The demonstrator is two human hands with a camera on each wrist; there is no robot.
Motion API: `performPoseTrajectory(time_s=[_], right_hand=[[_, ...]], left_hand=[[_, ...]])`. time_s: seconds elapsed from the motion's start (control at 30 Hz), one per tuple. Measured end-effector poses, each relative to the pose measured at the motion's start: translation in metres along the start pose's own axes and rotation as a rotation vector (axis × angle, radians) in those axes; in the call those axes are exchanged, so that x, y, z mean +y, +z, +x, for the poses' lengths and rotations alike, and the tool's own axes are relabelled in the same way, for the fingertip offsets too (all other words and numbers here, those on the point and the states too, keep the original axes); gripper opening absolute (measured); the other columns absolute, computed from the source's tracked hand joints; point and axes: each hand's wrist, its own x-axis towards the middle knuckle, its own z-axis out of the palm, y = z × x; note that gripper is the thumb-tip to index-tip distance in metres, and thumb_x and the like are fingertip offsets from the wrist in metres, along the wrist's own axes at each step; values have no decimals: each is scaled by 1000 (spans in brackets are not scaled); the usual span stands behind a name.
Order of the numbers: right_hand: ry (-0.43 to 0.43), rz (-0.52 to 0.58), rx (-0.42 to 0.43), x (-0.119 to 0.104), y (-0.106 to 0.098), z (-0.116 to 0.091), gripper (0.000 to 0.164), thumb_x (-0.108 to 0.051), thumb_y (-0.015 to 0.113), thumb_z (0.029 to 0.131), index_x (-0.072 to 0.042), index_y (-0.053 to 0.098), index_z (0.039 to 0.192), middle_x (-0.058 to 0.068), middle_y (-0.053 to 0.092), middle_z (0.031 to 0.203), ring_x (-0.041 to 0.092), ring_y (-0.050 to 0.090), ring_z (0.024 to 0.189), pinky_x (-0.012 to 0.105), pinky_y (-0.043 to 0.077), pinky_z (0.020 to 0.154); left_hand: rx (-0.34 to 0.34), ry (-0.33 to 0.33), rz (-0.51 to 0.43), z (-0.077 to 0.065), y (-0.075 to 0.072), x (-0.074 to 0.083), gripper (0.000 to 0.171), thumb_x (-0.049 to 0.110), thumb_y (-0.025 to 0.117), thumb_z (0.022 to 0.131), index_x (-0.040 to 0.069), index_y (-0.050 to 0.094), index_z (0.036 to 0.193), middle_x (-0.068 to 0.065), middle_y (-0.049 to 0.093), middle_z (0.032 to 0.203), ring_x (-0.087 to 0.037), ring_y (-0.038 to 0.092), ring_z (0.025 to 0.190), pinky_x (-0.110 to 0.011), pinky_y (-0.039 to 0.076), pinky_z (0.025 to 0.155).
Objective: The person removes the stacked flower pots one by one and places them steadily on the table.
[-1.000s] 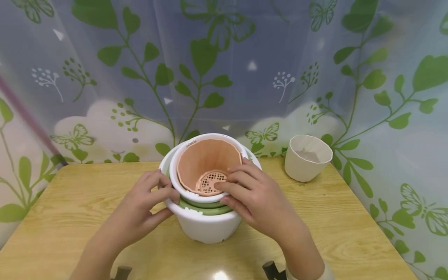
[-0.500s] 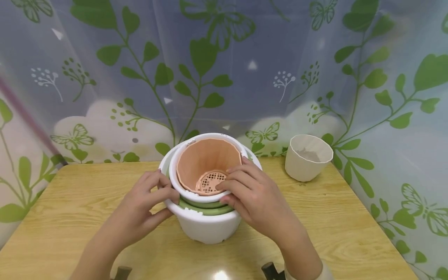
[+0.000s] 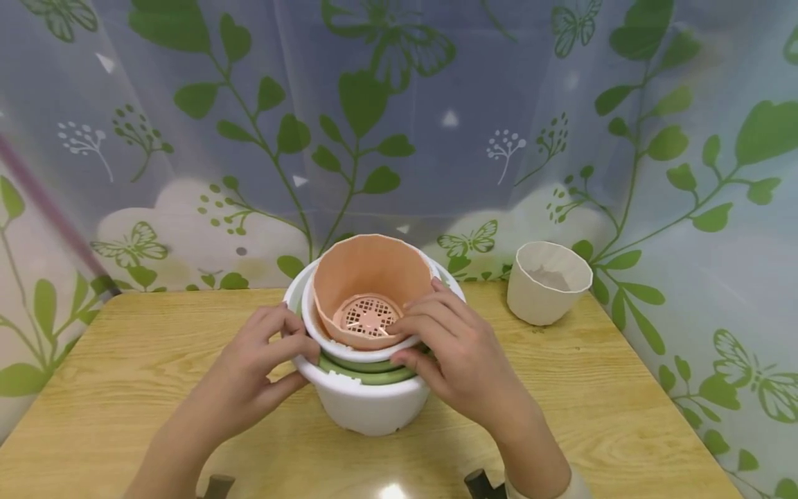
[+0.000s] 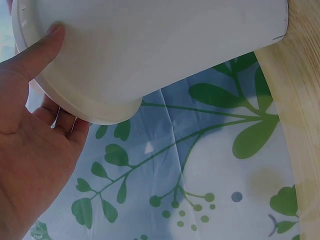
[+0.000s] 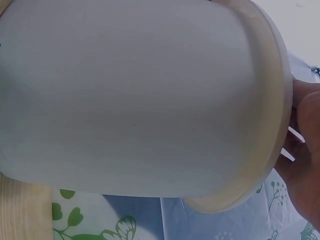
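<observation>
Several flowerpots stand nested in a large white flowerpot (image 3: 374,409), with green rims (image 3: 374,378) and a smaller white flowerpot (image 3: 361,355) inside it. Innermost is an orange flowerpot (image 3: 368,267) with a grid of drainage holes in its base; its far rim rises above the smaller white one. My left hand (image 3: 264,357) grips the large pot's rim on the left, its thumb against the outer wall in the left wrist view (image 4: 45,52). My right hand (image 3: 458,346) pinches the orange pot's near right wall, fingers inside and thumb low by the smaller white rim.
A cream flowerpot (image 3: 542,298) with faceted sides stands at the back right of the wooden table (image 3: 605,409). A leaf-patterned curtain (image 3: 436,159) hangs behind and along the right side. Two dark stubs (image 3: 479,483) show at the near edge.
The orange flowerpot has lifted and shifted slightly, so its far rim now overlaps the smaller white pot's rim and more of its base shows. The left hand has stayed in place.
</observation>
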Motion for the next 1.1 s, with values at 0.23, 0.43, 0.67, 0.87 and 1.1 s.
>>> performPoseTrajectory(time_s=[0.23, 0.43, 0.67, 0.87, 1.1], right_hand=[[-7, -6, 21, 0, 1, -1, 31, -35, 72, 90, -8, 69, 104, 3, 67, 103, 21, 61, 107, 49, 40, 111], [-3, -4, 8, -1, 0, -2, 31, -37, 68, 94, -7, 68, 104, 3, 66, 103, 22, 61, 107, 50, 39, 111], [-44, 0, 95, -5, -5, 7, 27, -27, 79, 83, -7, 68, 98, 3, 68, 98, 24, 63, 102, 51, 40, 110], [-43, -8, 100, -8, -8, 7, 23, -20, 80, 81, -7, 69, 97, 5, 69, 98, 24, 63, 101, 52, 39, 110], [-92, -61, 128, -9, -9, 9, 14, -19, 66, 96, -6, 71, 96, 4, 69, 96, 24, 64, 96, 48, 45, 106]], left_hand=[[-7, 5, -1, -1, 0, -1, 14, 34, 74, 86, 26, 67, 94, 11, 52, 101, -17, 48, 108, -27, 39, 92], [-6, 10, -3, -1, 1, 0, 25, 50, 59, 95, 26, 66, 93, 10, 52, 100, -18, 48, 106, -30, 40, 91], [5, 10, -9, 2, 1, 0, 27, 50, 57, 96, 25, 66, 92, 9, 53, 101, -19, 49, 107, -32, 39, 94], [-6, 6, -7, 1, 1, -1, 15, 35, 76, 85, 26, 66, 93, 10, 53, 101, -18, 49, 107, -31, 40, 93], [-5, 9, 0, 1, 0, -2, 16, 41, 70, 90, 25, 67, 93, 10, 53, 100, -18, 49, 106, -32, 40, 92]])
